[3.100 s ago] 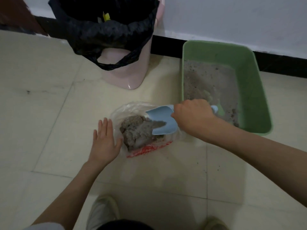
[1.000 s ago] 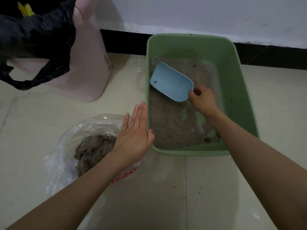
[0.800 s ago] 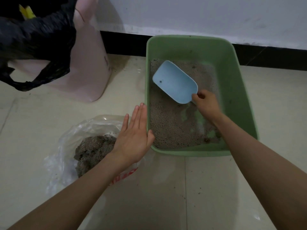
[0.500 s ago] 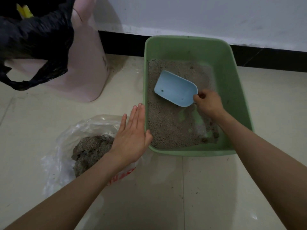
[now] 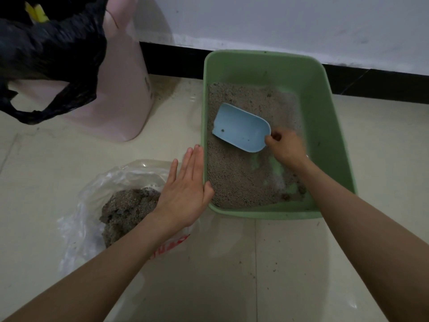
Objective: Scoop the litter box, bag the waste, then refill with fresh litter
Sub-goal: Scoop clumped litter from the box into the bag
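Pale floor tiles (image 5: pixel 58 159) fill the head view, with a white wall (image 5: pixel 278 24) and a dark baseboard (image 5: pixel 176 59) at 12 o'clock.

At the middle, toward 1 o'clock, sits the green litter box (image 5: pixel 334 126), close to the baseboard. Grey litter (image 5: pixel 232 180) covers most of its bottom, and some bare green patches show through near the right hand. The right hand (image 5: pixel 286 149) reaches in from 4 o'clock. Its fingers are curled tight around the handle of the blue scoop (image 5: pixel 241 129). The handle is hidden inside the fist, so its shape cannot be made out. The scoop's wide front edge points toward 10 o'clock and touches the litter, and the scoop looks nearly bare inside but for a dark speck.

The left hand (image 5: pixel 185 189) comes in from 7 o'clock. It is flat with fingers straight and close together, and it holds nothing. It lies just beside the box's left wall, over the edge of a clear plastic bag (image 5: pixel 88 205). A heap of dirty litter (image 5: pixel 125 210) sits in the bag at 8 o'clock. Red print on the bag is partly covered by the forearm and cannot be read.

At 10 o'clock stands a pink bin (image 5: pixel 125 89) with a black bag (image 5: pixel 51 54) in it. Its top is cut off by the frame, and something yellow (image 5: pixel 37 12) peeks out.
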{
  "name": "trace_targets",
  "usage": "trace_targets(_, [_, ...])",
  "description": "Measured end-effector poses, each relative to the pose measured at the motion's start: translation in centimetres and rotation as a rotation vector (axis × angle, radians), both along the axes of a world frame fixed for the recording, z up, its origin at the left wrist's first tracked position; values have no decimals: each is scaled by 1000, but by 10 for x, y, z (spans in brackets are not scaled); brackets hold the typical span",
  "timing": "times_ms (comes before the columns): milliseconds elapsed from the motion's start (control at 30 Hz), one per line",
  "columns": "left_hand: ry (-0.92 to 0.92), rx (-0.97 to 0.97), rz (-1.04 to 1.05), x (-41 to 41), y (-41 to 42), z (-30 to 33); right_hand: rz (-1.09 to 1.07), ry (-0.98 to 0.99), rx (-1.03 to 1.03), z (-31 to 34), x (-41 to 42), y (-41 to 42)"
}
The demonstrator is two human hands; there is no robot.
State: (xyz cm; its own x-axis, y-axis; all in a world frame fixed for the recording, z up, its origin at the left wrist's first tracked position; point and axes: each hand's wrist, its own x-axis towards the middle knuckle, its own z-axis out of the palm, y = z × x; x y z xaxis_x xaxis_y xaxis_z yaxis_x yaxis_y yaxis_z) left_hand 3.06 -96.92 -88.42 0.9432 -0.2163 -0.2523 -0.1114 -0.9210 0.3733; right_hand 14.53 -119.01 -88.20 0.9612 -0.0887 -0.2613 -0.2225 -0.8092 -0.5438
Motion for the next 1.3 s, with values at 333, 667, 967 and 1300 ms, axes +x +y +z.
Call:
trace_targets(333, [46,21,1,0,-2,6,-47,-9,107,-9,-3,5])
trace_targets(667, [-16,-34,-19,-5,6,10,-91,-33,184,22,-35,-5])
trace_targets(967, [-155,50,547,-74,118,16,13,14,265,101,-102,31])
trace_targets(1300, [101,-78,833,-125,161,-3,425,132,-56,107,-142,111])
